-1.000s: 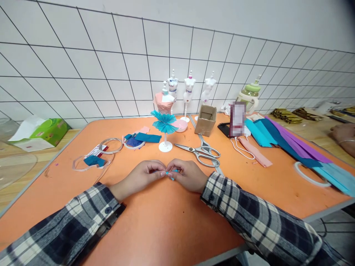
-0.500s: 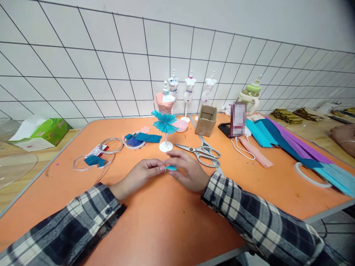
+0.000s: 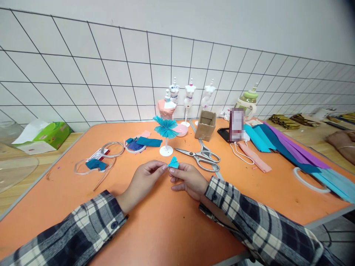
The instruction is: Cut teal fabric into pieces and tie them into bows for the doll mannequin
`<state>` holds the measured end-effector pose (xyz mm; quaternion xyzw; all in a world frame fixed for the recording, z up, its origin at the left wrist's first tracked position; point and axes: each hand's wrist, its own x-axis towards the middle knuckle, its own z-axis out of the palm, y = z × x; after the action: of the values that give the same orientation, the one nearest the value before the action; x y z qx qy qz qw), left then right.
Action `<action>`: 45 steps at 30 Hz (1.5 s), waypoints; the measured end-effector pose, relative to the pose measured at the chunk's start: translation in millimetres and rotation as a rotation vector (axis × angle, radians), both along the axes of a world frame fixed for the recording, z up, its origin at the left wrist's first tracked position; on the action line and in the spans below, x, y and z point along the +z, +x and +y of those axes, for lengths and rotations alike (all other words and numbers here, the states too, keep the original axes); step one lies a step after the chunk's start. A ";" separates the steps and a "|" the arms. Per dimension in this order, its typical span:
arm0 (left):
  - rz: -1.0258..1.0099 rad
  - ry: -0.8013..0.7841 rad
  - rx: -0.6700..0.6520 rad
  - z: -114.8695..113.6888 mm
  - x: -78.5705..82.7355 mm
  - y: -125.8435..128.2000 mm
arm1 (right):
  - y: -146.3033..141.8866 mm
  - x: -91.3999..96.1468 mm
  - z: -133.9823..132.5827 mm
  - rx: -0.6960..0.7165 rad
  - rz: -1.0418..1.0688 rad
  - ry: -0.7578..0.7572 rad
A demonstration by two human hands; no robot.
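Observation:
Between my hands, over the front middle of the table, is a small bright-blue piece of crepe paper [image 3: 173, 162], fanned at the top. My right hand [image 3: 191, 180] pinches its lower part with thumb and forefinger, the other fingers loosely curled. My left hand [image 3: 145, 180] is closed in a pinch at the paper's gathered left end, where a thin pale strand shows. Just beyond stands a small mannequin [image 3: 167, 108] in a pink paper bodice, with a pleated blue paper skirt [image 3: 166, 127]. Scissors [image 3: 199, 157] lie beyond my right hand.
Behind are several white mannequins [image 3: 190, 92], a cardboard box [image 3: 205, 125] and a pink bowl [image 3: 181, 130]. Left lie a tape roll [image 3: 112, 143] and blue scraps [image 3: 95, 164]. Right are a propped phone [image 3: 236, 125], a bottle [image 3: 247, 100], crepe strips [image 3: 298, 142] and another person's hand [image 3: 342, 138].
My right hand has turned and closed its fingers on the blue paper, which now stands up and fans out. My left hand keeps its pinch. The view has tilted up slightly.

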<state>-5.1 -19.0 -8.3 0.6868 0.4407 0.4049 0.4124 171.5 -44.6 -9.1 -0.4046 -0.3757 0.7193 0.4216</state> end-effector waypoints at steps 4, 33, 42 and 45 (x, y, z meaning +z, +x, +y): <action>0.076 0.140 0.026 -2.3 1.2 -0.6 | 3.5 -1.7 1.3 0.018 0.061 -0.045; -0.131 -0.284 -0.256 -2.4 0.9 -2.1 | -4.3 -3.6 -0.2 -0.033 -0.224 0.262; -0.231 -0.429 -0.353 2.3 -5.3 -8.0 | -4.7 -5.5 -0.8 -0.032 -0.221 0.281; -0.251 -0.461 -0.381 3.4 -6.5 -10.7 | -4.2 -5.7 -0.9 -0.045 -0.187 0.282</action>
<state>-15.9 -15.6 -14.9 0.5900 0.3301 0.2917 0.6767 167.3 -45.5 -14.8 -0.4148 -0.5013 0.6091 0.4534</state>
